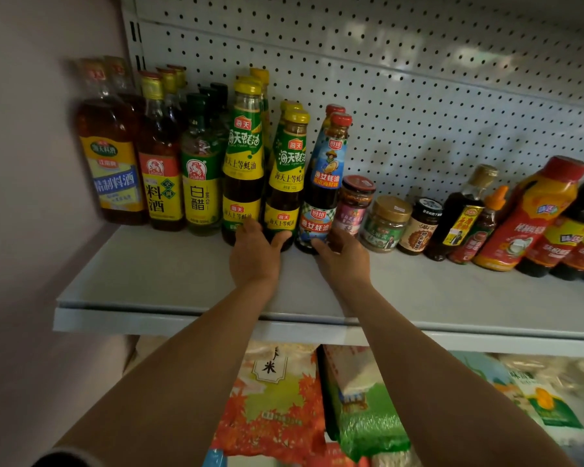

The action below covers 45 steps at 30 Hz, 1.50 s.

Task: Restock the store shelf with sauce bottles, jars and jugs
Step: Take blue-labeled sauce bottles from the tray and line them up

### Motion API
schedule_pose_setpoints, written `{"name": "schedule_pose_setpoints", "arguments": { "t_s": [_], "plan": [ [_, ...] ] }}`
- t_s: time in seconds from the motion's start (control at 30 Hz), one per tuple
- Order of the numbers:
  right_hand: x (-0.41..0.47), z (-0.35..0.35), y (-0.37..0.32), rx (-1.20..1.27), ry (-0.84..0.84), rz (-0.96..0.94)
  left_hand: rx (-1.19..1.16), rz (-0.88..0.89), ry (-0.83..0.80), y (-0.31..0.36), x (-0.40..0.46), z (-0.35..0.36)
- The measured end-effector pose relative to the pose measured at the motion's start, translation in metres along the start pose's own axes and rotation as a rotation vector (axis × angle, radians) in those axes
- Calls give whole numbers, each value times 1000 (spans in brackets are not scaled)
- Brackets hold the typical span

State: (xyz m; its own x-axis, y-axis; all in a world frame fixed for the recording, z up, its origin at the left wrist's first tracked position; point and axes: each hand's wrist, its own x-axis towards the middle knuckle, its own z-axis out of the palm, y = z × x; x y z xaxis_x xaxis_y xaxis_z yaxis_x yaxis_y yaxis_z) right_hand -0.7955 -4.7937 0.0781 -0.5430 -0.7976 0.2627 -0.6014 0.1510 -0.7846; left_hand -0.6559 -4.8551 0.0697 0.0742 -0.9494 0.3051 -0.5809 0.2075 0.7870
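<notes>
A row of sauce bottles and jars lines the white shelf (169,264). My left hand (255,256) grips the base of a yellow-capped oyster sauce bottle (285,173), thumb on its right side and fingers reaching toward the taller yellow-capped bottle (243,156) beside it. My right hand (343,257) holds the base of a red-capped, blue-labelled oyster sauce bottle (326,176). Both bottles stand upright on the shelf. A red-lidded chili jar (354,203) stands just right of my right hand.
Cooking wine and vinegar bottles (159,163) fill the shelf's left end against the wall. Small jars (386,222) and red and dark bottles (526,217) run to the right. A pegboard back panel (418,96) stands behind. Bags of rice (273,399) lie on the shelf below.
</notes>
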Motion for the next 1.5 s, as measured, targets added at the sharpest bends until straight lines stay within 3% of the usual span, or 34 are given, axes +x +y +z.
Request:
{"name": "schedule_pose_setpoints", "arguments": {
  "t_s": [0.2,0.5,0.67,0.77,1.0,1.3,1.5],
  "plan": [
    [-40,-31,-2,3,-86,82,-232,-79,-82,0,-13,-18],
    [-78,-64,-21,-59,-254,-71,-408,-178,-53,-10,-97,-75],
    [-118,-57,-28,-105,-399,-267,-365,-292,-43,-47,-145,-98],
    [-142,-49,-21,-93,-458,-380,-243,-330,51,-64,-181,-113],
    [-209,-9,29,-73,-653,-452,-198,-493,68,-123,-265,-114],
    [-273,51,120,-143,-913,-242,-78,-809,10,-217,-348,-101],
    [-328,115,188,-84,-1052,85,-2,-995,-89,-306,-400,-79]
  ]
}}
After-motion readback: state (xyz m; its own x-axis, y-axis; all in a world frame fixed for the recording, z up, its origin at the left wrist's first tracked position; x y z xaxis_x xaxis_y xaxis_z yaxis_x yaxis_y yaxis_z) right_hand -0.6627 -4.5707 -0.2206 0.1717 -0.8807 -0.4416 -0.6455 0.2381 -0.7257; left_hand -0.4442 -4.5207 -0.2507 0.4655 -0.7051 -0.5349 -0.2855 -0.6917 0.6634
